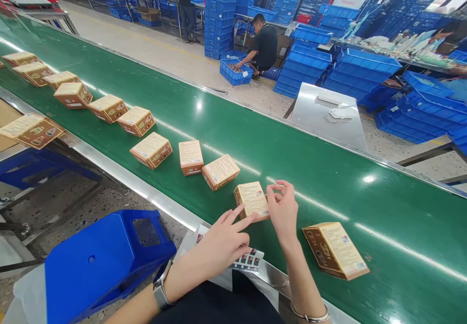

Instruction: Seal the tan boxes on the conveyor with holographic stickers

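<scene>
My left hand (222,241) is palm down with its fingers spread. Two fingertips touch the top and near edge of a brown-and-cream printed box (251,197) on the green belt. Beneath that hand lies a sheet of small dark-and-red labels (250,260) at the belt's near rim; whether the thumb grips it I cannot tell. At the box's right side is my right hand (282,209), thumb and forefinger pinched together. Anything between those fingertips is too small to make out. A similar box (335,251) sits to the right, apart from both hands.
Several like boxes (151,150) trail leftward along the green conveyor belt (292,163). A blue plastic stool (91,261) stands at near left. Across the belt are a metal panel (328,115), stacked blue crates (222,17) and a person (266,44) crouching over a crate.
</scene>
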`<state>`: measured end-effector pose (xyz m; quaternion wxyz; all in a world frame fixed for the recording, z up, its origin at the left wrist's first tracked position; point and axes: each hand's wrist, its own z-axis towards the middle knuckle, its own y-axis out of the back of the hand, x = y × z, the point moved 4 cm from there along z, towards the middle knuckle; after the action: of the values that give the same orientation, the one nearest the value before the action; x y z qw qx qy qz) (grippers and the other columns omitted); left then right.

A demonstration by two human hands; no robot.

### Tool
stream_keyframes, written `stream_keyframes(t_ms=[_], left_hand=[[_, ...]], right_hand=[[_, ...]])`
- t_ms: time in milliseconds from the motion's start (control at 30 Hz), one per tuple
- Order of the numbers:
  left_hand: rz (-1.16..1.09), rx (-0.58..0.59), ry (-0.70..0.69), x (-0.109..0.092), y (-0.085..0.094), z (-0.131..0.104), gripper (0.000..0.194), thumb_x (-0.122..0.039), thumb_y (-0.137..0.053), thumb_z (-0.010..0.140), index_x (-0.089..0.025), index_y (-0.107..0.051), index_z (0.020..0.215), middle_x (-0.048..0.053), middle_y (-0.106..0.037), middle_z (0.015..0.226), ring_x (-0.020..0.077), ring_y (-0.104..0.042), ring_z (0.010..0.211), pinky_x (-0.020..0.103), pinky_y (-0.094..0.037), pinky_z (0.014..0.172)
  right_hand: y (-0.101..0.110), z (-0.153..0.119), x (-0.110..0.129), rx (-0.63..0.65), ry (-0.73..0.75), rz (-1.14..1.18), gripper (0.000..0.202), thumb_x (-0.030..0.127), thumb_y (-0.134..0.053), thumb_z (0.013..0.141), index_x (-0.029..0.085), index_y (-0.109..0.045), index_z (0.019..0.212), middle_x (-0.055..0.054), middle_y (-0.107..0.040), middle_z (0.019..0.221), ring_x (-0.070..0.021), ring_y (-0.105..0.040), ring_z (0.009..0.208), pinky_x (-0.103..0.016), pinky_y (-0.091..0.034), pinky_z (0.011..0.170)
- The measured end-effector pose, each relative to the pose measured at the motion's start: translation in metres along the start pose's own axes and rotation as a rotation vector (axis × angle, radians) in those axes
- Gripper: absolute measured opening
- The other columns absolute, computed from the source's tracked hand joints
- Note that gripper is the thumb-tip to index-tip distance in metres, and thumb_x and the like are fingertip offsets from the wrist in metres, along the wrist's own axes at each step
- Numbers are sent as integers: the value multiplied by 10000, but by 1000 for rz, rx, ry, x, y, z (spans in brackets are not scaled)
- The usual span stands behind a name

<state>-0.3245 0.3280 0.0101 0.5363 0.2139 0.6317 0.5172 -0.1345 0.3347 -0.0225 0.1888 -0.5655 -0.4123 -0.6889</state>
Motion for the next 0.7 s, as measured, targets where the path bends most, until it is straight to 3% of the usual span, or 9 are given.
stream_keyframes(t_ms=[100, 167, 267, 433, 533, 567, 633, 700], left_hand=[[-46, -28, 90, 2, 11, -3, 234, -309, -525, 997, -196, -652, 836, 52, -629, 1292, 210, -656, 1053, 330, -516, 851], [-51, -35, 152, 4, 20, -7, 254, -316, -462, 1025, -210, -657, 902, 27, -680, 1037, 143, -662, 774, 265, -473, 663], [-84, -47, 218, 4, 34, -12, 251, -304, -438, 1031, -207, -644, 924, -3, -650, 820, 140, -633, 714, 246, -414, 618], [-325, -37, 467, 13, 45, -21, 28, -224, -605, 894, -213, -623, 913, -25, -694, 868, 147, -629, 749, 238, -423, 654], [-409, 8, 539, 15, 48, -23, 107, -279, -578, 922, -216, -633, 855, -34, -702, 840, 151, -631, 771, 239, -412, 653], [-418, 19, 540, 15, 50, -22, 140, -290, -559, 940, -219, -640, 851, -37, -706, 841, 150, -632, 779, 240, -409, 661], [-406, 33, 521, 13, 54, -20, 175, -294, -530, 966, -223, -650, 861, -41, -709, 844, 148, -632, 784, 243, -404, 680], [-375, 40, 494, 10, 56, -17, 189, -287, -515, 980, -221, -650, 866, -40, -705, 838, 145, -628, 777, 244, -401, 689]], right_hand=[[8, -7, 11, 153, 81, -77, 639, 542, -614, 843, 193, -429, 1345, -161, -632, 1249, -270, -672, 976, -402, -531, 801], [7, -18, 18, 242, 108, -210, 907, 540, -708, 764, 213, -272, 1489, -173, -573, 1353, -325, -630, 1085, -452, -525, 844], [8, -29, 20, 229, 132, -413, 1050, 479, -714, 749, 213, -108, 1564, -190, -543, 1381, -393, -580, 1158, -508, -523, 834], [44, -19, 0, -11, 122, -639, 887, 442, -609, 827, 78, -220, 1537, -309, -519, 1341, -490, -565, 1152, -638, -489, 850], [62, -24, 12, -126, 302, -685, 618, 449, -540, 909, 91, -452, 1406, -310, -477, 1392, -495, -513, 1234, -710, -412, 940], [60, -30, 21, -67, 411, -650, 498, 425, -517, 943, 134, -513, 1348, -265, -489, 1405, -451, -506, 1267, -679, -413, 982], [48, -50, 45, 176, 655, -530, 306, 347, -502, 987, 209, -576, 1250, -163, -540, 1393, -335, -512, 1302, -548, -450, 1038], [34, -70, 66, 357, 833, -467, 212, 269, -529, 991, 226, -597, 1187, -120, -578, 1363, -280, -499, 1322, -463, -476, 1035]])
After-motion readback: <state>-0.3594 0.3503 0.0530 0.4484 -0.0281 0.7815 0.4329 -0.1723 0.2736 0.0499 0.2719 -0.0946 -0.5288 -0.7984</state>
